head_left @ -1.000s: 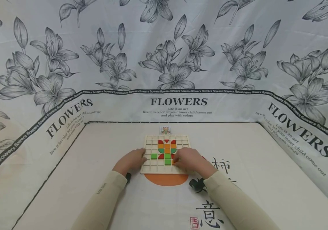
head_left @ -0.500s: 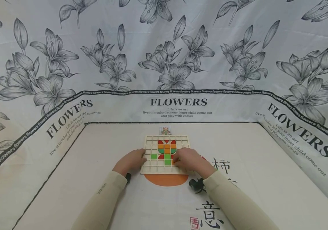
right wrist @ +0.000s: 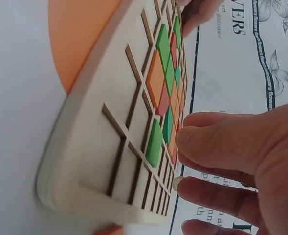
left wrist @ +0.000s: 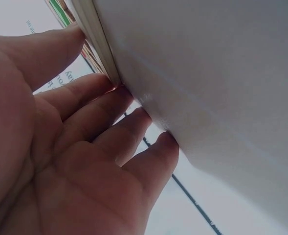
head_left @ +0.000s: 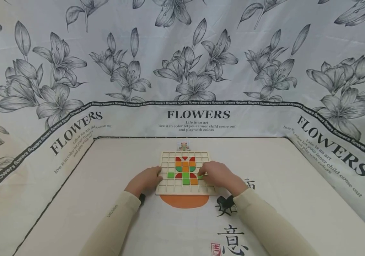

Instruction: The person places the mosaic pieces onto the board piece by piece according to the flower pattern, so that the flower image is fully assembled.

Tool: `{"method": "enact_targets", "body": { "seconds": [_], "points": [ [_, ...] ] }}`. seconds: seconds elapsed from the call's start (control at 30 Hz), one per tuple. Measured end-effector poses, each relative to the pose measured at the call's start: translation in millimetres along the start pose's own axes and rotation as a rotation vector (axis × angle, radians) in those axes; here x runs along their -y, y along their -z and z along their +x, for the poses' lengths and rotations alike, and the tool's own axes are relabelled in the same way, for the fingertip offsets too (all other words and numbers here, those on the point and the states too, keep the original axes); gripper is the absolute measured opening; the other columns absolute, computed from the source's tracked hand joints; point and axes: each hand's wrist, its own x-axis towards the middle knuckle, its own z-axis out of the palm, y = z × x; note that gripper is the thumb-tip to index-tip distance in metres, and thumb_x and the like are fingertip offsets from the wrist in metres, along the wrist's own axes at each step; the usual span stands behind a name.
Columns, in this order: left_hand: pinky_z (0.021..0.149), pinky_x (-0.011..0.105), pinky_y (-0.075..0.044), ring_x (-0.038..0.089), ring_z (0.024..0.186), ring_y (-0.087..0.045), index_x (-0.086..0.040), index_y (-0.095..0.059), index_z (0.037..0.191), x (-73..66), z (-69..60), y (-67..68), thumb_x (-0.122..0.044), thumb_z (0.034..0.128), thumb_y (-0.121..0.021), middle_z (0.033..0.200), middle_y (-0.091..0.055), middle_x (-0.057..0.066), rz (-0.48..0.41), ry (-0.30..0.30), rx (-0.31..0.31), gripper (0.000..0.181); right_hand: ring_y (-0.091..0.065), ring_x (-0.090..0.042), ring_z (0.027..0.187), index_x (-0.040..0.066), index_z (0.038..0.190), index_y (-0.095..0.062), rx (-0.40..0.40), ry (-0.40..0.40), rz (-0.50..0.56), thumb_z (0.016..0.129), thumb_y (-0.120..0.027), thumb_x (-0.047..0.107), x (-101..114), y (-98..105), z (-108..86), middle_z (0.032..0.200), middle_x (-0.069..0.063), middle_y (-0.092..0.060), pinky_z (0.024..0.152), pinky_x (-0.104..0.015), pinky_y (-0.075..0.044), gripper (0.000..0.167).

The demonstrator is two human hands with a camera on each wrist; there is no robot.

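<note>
A wooden grid board [head_left: 167,185] lies in the middle with red, orange and green tiles in some of its squares. At its left edge my left hand [head_left: 145,180] holds the board. The left wrist view has the thumb [left wrist: 60,49] at the rim and the other fingers bent beside it. My right hand [head_left: 220,174] is over the board's right side, beside a green tile [right wrist: 155,143] that sits in a square. Its thumb [right wrist: 197,142] and index finger are close together, and I see nothing between them. An orange square tile [head_left: 194,181] shows fully beside a green one.
A small printed pattern card [head_left: 183,145] stands just behind the board. An orange half-round print [head_left: 184,201] shows on the cloth in front. Black characters [head_left: 232,240] are printed at the right. A flower-printed cloth wall [head_left: 198,121] encloses the table.
My right hand has shifted right and slightly up, off the orange tile in the lower row, to beside the green tile at the right. The left hand stays at the board's edge.
</note>
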Motion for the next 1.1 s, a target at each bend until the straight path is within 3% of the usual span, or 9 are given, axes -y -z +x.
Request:
{"method": "enact_targets", "body": {
  "seconds": [0.13, 0.37, 0.67, 1.1],
  "points": [
    [0.12, 0.048, -0.029, 0.03, 0.145, -0.032, -0.011, -0.035, 0.151, 0.7, 0.1, -0.1, -0.034, 0.1, -0.051, 0.154, -0.039, 0.009, -0.001, -0.006, 0.0, 0.058, -0.061, -0.018, 0.099, 0.017, 0.103, -0.076, 0.009, -0.009, 0.001, 0.089, -0.068, 0.012, -7, 8, -3.7, 0.109, 0.002, -0.071, 0.091, -0.04, -0.055, 0.017],
    [0.12, 0.047, -0.028, 0.03, 0.145, -0.032, -0.01, -0.035, 0.15, 0.3, -2.3, 2.9, -0.033, 0.1005, -0.05, 0.154, -0.039, 0.01, 0.002, -0.022, -0.01, 0.057, -0.054, -0.018, 0.088, 0.015, 0.107, -0.074, 0.035, -0.044, 0.015, 0.09, -0.066, 0.01, -20, 19, -7.3, 0.112, 0.0, -0.07, 0.077, -0.033, -0.052, 0.02],
    [0.121, 0.047, -0.028, 0.03, 0.146, -0.031, -0.009, -0.035, 0.15, -0.5, -3.3, 1.9, -0.033, 0.1002, -0.05, 0.155, -0.038, 0.01, 0.006, -0.019, -0.001, 0.058, -0.054, -0.018, 0.088, 0.017, 0.105, -0.075, 0.057, -0.085, 0.031, 0.088, -0.069, 0.011, -41, 16, -10.1, 0.114, 0.0, -0.069, 0.077, -0.033, -0.053, 0.02],
    [0.12, 0.049, -0.028, 0.03, 0.146, -0.031, -0.011, -0.035, 0.151, 1.7, -1.1, -0.1, -0.034, 0.0997, -0.051, 0.154, -0.039, 0.009, -0.004, -0.005, -0.001, 0.058, -0.057, -0.016, 0.088, 0.02, 0.099, -0.075, 0.125, -0.086, 0.051, 0.083, -0.075, 0.013, -54, 9, -17.8, 0.098, 0.004, -0.069, 0.085, -0.037, -0.055, 0.017]
  ]
}}
